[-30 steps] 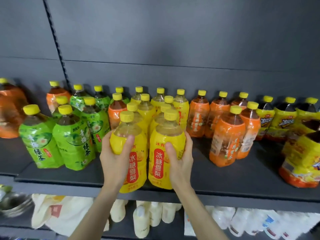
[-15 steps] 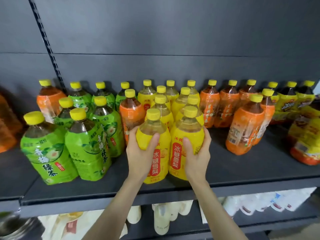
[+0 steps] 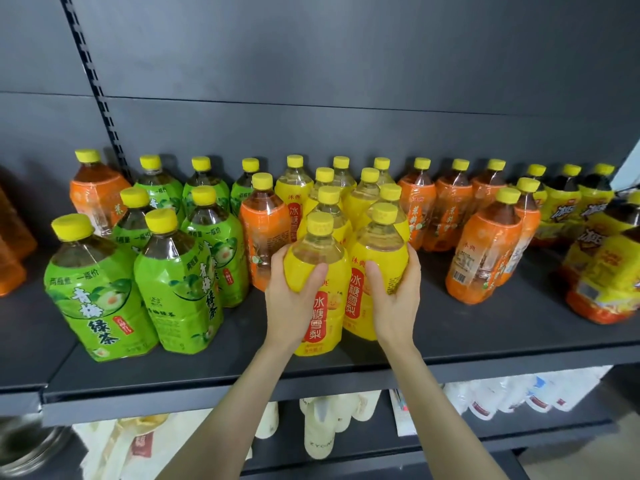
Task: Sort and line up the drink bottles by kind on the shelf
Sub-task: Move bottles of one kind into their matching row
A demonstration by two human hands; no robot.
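Two yellow-labelled pear drink bottles stand side by side at the front of the dark shelf [image 3: 502, 327]. My left hand [image 3: 291, 303] grips the left yellow bottle [image 3: 320, 271] and my right hand [image 3: 394, 299] grips the right yellow bottle [image 3: 375, 261]. Behind them stand several more yellow bottles [image 3: 329, 206]. Green tea bottles [image 3: 173, 282] fill the left part. One orange bottle [image 3: 265, 233] stands between the green and yellow groups, another orange bottle [image 3: 95, 192] at the back left. More orange bottles [image 3: 481, 251] stand to the right.
Yellow bottles with dark tea [image 3: 568, 202] crowd the far right, one lying tilted near the edge [image 3: 602, 282]. Large orange containers [image 3: 14, 244] sit at the far left. A lower shelf holds white bottles [image 3: 318, 431] and packages [image 3: 512, 396]. A slotted upright rail [image 3: 93, 84] runs up the back wall.
Both hands have kept their grip on the two yellow bottles and pushed them back toward the yellow group. The view has shifted a little.
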